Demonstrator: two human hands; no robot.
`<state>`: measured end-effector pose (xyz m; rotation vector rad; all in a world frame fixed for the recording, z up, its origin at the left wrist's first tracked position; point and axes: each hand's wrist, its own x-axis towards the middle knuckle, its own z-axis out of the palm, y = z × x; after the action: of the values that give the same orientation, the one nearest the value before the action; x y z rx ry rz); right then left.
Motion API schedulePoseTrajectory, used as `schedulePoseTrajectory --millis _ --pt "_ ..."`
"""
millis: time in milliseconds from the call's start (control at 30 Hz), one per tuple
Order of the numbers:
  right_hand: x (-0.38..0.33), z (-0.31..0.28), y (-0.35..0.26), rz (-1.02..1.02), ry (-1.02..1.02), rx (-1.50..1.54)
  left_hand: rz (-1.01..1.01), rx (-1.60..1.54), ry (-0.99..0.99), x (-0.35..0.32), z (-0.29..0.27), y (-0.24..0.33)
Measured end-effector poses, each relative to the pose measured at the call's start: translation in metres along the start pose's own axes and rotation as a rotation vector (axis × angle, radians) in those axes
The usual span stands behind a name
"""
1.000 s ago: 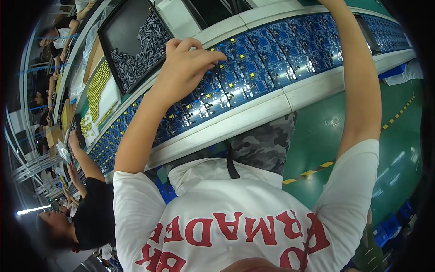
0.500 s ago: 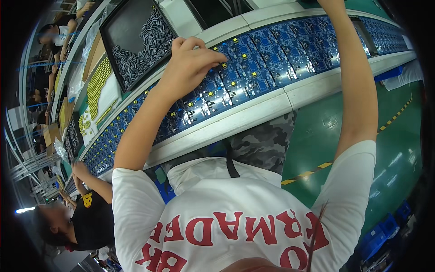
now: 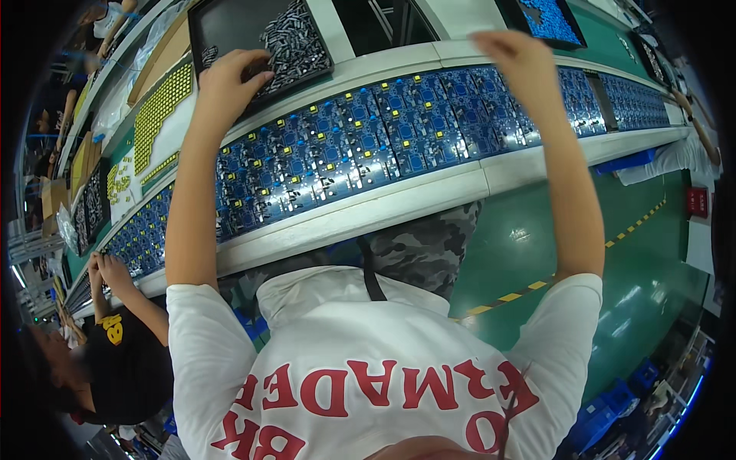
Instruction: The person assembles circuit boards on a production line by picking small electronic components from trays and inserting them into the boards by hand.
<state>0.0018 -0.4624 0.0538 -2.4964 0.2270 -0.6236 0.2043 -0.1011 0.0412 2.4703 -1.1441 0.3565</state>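
Observation:
My left hand [image 3: 233, 83] is at the near edge of a black tray [image 3: 205, 23] that holds a heap of small dark cylindrical parts [image 3: 293, 44]. Its thumb and forefinger are curled with a gap between them, and nothing shows in them. Over the far side of the line, my right hand [image 3: 523, 63] is smeared by motion. Its fingers point left, close to a tray of small blue parts [image 3: 553, 21]; whether they hold anything cannot be made out. Below both hands runs a row of blue circuit boards [image 3: 337, 146], many bearing small yellow components.
Yellow components stand in rows on a white sheet [image 3: 162, 111] at the left. A pale rail [image 3: 429, 184] borders the boards on my side. At the lower left a person in black [image 3: 126, 368] works at the same line. Blue bins [image 3: 613, 410] stand at lower right.
My left hand has left the boards and gone up and left to the black tray. My right hand has come back from the top edge toward the boards. The view has shifted somewhat.

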Motion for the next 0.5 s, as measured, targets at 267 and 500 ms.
schedulePoseTrajectory --millis 267,500 --pt "-0.035 0.046 -0.057 -0.255 -0.369 -0.069 0.152 0.212 0.079 0.001 0.012 0.001" --pt "-0.029 0.053 -0.057 -0.349 -0.383 -0.169 0.095 0.076 0.140 -0.002 -0.001 0.018"
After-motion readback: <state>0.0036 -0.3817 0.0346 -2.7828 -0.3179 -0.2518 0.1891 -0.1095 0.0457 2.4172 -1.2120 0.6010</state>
